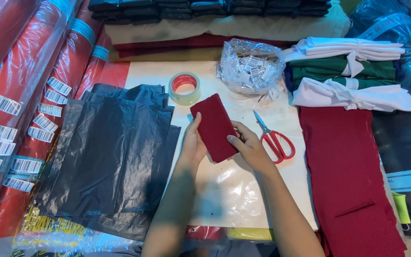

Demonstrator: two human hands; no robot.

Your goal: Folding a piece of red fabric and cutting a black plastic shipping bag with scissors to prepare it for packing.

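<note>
- A small folded piece of dark red cloth [214,127] sits between both hands above the white counter [234,190], tilted with its upper end toward the tape roll.
- The left hand [193,143] grips the cloth's left edge, thumb lying up along that side.
- The right hand [247,145] clasps the cloth's lower right edge, thumb pressed on top of the fabric.
- Red-handled scissors [274,138] lie closed on the counter just beside the right hand, blades pointing away from the person.
- A roll of clear tape [184,87] lies flat just beyond the cloth's upper end.
- A clear plastic bag of small printed labels [251,66] sits behind the scissors.
- A stack of dark grey plastic bags [110,157] covers the counter's left part, near the left hand.
- A long strip of dark red fabric [350,181] lies along the right side.
- Bundles of white and green cloth [353,76], tied with white strips, are piled beyond that strip.
- Red rolls wrapped in plastic [29,71], with barcode stickers, lie at far left.
</note>
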